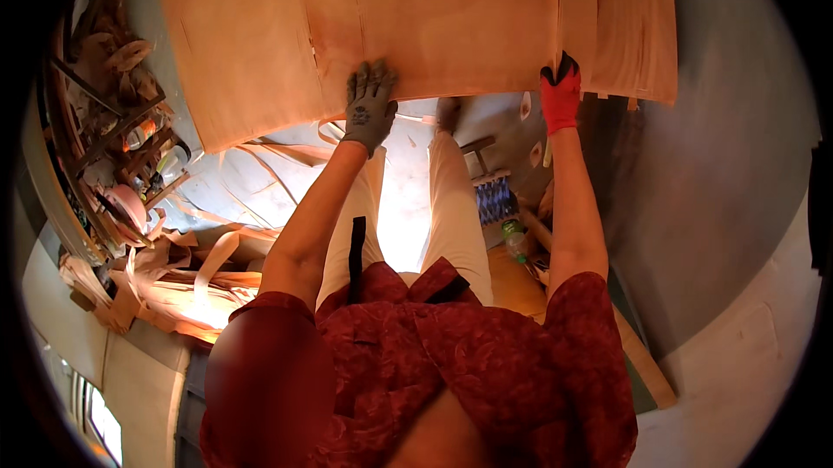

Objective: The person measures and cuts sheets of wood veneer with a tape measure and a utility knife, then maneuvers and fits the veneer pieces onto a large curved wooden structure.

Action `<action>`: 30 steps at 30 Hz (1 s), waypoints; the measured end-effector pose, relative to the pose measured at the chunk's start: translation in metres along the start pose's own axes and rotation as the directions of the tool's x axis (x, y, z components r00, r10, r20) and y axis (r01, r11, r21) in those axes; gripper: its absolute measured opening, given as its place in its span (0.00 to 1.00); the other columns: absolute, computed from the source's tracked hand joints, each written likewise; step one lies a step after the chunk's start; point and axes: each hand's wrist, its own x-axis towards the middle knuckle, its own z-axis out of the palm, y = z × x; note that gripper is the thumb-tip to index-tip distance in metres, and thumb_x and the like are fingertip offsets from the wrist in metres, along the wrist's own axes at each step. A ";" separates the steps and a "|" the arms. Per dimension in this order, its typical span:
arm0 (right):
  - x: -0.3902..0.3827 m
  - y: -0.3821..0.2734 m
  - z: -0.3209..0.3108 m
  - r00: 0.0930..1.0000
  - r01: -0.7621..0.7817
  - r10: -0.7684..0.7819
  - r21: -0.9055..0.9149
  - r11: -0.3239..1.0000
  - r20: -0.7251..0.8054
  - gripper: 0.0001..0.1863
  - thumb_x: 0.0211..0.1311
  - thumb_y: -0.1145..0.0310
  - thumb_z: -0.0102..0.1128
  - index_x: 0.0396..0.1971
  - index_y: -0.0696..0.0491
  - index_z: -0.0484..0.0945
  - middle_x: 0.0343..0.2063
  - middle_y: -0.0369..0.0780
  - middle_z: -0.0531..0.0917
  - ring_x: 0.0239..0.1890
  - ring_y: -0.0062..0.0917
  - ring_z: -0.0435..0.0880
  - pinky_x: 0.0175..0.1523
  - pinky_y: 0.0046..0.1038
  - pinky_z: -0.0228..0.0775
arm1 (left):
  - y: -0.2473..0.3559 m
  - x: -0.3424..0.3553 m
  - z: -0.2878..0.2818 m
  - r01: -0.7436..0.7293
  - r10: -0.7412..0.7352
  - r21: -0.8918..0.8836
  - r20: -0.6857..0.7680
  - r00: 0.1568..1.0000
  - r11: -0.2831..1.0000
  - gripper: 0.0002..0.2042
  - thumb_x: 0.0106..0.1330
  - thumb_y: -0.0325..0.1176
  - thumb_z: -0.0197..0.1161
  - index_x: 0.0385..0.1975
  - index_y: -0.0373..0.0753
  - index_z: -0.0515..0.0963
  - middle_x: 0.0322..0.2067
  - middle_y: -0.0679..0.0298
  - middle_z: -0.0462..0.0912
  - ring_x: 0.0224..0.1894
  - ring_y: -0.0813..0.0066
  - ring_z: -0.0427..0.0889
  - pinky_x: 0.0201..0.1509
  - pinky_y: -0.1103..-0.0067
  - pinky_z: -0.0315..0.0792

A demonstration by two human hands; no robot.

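A large thin sheet of reddish-tan wood (442, 17) fills the top of the view, with long cracks and a split near its right side. My left hand (370, 104), in a grey glove, lies on its near edge with the fingers stretched out flat. My right hand (560, 91), in a red glove with black on it, is closed on that edge beside the split, where a narrow strip stands apart. My legs show below the sheet.
Veneer scraps (186, 290) lie heaped at the left, below a rack (117, 134) of dark bars with odds and ends. A blue patterned object (492, 197) and a green plastic bottle (514, 241) are right of my legs, near a wooden beam (642, 355). A grey wall curves at the right.
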 end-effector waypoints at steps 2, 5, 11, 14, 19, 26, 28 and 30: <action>-0.001 0.008 0.005 1.000 -0.016 0.016 0.029 0.999 -0.004 0.28 0.56 0.68 0.61 0.58 0.55 0.69 0.56 0.49 0.73 0.59 0.45 0.70 0.63 0.39 0.64 | -0.001 0.001 -0.001 -0.009 0.009 0.007 0.008 1.000 1.000 0.30 0.60 0.32 0.60 0.66 0.47 0.64 0.71 0.57 0.55 0.73 0.52 0.50 0.75 0.58 0.41; -0.003 0.014 0.008 1.000 0.004 -0.004 0.026 1.000 0.004 0.29 0.56 0.68 0.60 0.60 0.55 0.68 0.58 0.49 0.72 0.59 0.45 0.70 0.64 0.39 0.63 | -0.002 -0.001 -0.003 -0.035 0.035 -0.007 0.003 0.999 0.999 0.30 0.60 0.32 0.59 0.66 0.46 0.64 0.71 0.57 0.56 0.73 0.51 0.50 0.75 0.58 0.42; -0.004 0.011 0.010 1.000 -0.010 0.010 -0.012 1.000 -0.014 0.28 0.57 0.68 0.59 0.59 0.55 0.68 0.58 0.50 0.71 0.60 0.46 0.69 0.64 0.40 0.63 | -0.005 -0.001 -0.003 -0.044 0.045 0.011 -0.011 0.999 0.999 0.30 0.60 0.32 0.58 0.65 0.45 0.64 0.70 0.55 0.57 0.72 0.49 0.52 0.74 0.56 0.44; 0.001 0.009 0.006 0.999 -0.005 0.003 0.063 0.998 0.032 0.28 0.56 0.68 0.60 0.58 0.56 0.69 0.57 0.51 0.71 0.59 0.48 0.69 0.64 0.40 0.63 | -0.006 0.001 -0.003 -0.043 0.043 -0.002 -0.012 0.999 0.999 0.29 0.61 0.31 0.58 0.66 0.45 0.63 0.70 0.55 0.57 0.72 0.48 0.52 0.74 0.56 0.44; 0.000 0.027 0.004 0.999 -0.014 0.015 0.013 1.000 -0.044 0.28 0.53 0.68 0.63 0.57 0.55 0.70 0.55 0.51 0.72 0.58 0.49 0.69 0.63 0.41 0.63 | -0.006 0.009 0.000 -0.061 0.062 -0.017 0.058 0.996 0.998 0.31 0.61 0.31 0.56 0.68 0.44 0.61 0.71 0.53 0.55 0.72 0.46 0.51 0.74 0.55 0.44; -0.073 -0.011 -0.044 0.981 -0.046 0.048 0.015 0.999 -0.190 0.42 0.46 0.60 0.75 0.62 0.55 0.67 0.58 0.50 0.71 0.60 0.45 0.68 0.63 0.41 0.62 | -0.020 0.007 0.004 -0.010 0.012 -0.010 0.182 0.983 1.000 0.31 0.62 0.32 0.56 0.69 0.43 0.59 0.71 0.52 0.52 0.72 0.44 0.49 0.73 0.54 0.44; -0.111 0.010 -0.041 0.973 -0.180 0.187 0.065 0.982 -0.135 0.42 0.46 0.59 0.75 0.62 0.56 0.67 0.55 0.50 0.74 0.57 0.43 0.72 0.61 0.39 0.65 | -0.017 0.012 0.004 -0.018 0.019 -0.004 0.196 0.980 1.000 0.31 0.62 0.32 0.56 0.68 0.42 0.59 0.71 0.51 0.53 0.72 0.43 0.50 0.74 0.55 0.44; -0.138 0.031 -0.027 0.925 -0.373 0.381 0.232 0.898 0.012 0.41 0.46 0.59 0.75 0.61 0.56 0.69 0.49 0.50 0.78 0.51 0.40 0.77 0.57 0.38 0.70 | -0.014 0.015 0.002 -0.024 0.023 0.002 0.213 0.977 1.000 0.31 0.63 0.33 0.56 0.68 0.42 0.59 0.71 0.50 0.54 0.72 0.42 0.50 0.74 0.55 0.45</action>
